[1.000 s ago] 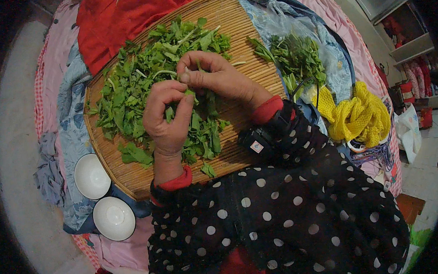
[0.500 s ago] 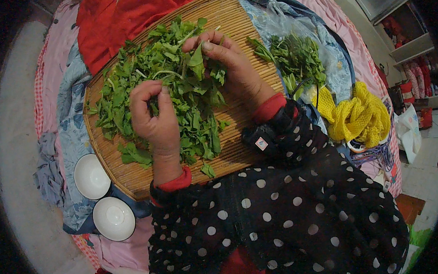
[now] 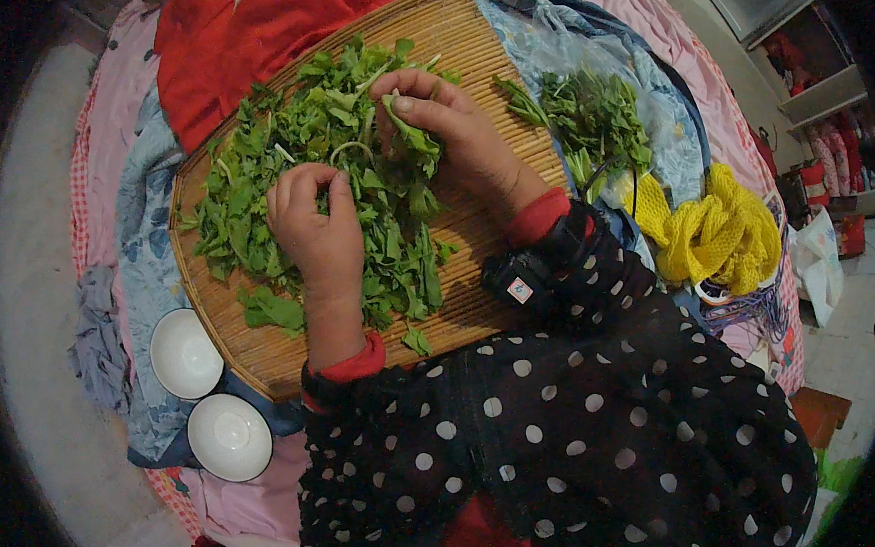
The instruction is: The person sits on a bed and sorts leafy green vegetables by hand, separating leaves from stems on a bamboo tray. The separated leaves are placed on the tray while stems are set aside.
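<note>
A: Green leaves (image 3: pixel 352 178) are what we have under both hands, heaped on the round woven tray (image 3: pixel 499 300).

B: Our left hand (image 3: pixel 317 231) rests on the middle of the heap, fingers (image 3: pixel 287 187) curled down into the leaves. We cannot tell whether they pinch anything.

A: And our right hand (image 3: pixel 454 137) sits at the far side of the heap, beyond and to the right of the left fingers. Its thumb and forefinger are closed on a small sprig (image 3: pixel 411 135) of the same greens, lifted slightly above the pile.

B: The leaves spread out to the left of our left fingers and run between the two hands; a few loose ones lie near our left wrist.

A: Off to the right of our right fingers, well clear of the tray, we see a bunch of stemmed greens (image 3: pixel 589 124) lying on blue patterned cloth (image 3: pixel 646 70), with a yellow knitted thing (image 3: pixel 715 231) just past it.

B: Down to the left of our left wrist, two white bowls (image 3: pixel 204 388) sit side by side just off the tray's rim. A red cloth (image 3: pixel 233 45) lies beyond the tray, above our fingers.
</note>
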Motion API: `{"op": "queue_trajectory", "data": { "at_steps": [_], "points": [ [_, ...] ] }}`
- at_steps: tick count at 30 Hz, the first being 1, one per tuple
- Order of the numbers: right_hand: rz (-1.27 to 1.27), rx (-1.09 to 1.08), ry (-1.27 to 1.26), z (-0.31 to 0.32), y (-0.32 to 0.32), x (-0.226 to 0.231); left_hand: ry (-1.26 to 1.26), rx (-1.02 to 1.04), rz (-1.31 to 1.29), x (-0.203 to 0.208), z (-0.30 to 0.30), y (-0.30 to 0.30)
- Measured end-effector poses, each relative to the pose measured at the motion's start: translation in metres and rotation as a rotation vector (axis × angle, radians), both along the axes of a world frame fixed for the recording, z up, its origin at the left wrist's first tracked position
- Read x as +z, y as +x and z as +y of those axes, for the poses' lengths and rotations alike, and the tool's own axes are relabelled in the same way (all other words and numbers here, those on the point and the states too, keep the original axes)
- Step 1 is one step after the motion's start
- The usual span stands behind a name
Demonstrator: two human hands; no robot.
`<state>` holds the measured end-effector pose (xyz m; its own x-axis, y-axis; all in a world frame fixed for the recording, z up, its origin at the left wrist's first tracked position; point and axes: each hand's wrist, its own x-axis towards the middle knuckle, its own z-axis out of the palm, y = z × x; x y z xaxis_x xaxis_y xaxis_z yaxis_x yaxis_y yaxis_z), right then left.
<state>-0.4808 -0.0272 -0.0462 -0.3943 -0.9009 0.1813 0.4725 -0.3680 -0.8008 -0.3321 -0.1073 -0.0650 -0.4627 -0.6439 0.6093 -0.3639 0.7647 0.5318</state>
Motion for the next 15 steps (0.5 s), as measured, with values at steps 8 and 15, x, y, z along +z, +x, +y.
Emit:
{"op": "queue_trajectory", "data": {
  "at_steps": [8, 15],
  "points": [
    [-0.123, 0.103, -0.053, 0.0015, 0.0008, 0.0017, -0.051, -0.011, -0.099, 0.0007, 0.0032, -0.0021],
    [-0.105, 0.071, -0.039, 0.0017, 0.0030, 0.0042, 0.146, -0.049, 0.244, 0.0022, 0.0065, -0.0017]
  ]
}}
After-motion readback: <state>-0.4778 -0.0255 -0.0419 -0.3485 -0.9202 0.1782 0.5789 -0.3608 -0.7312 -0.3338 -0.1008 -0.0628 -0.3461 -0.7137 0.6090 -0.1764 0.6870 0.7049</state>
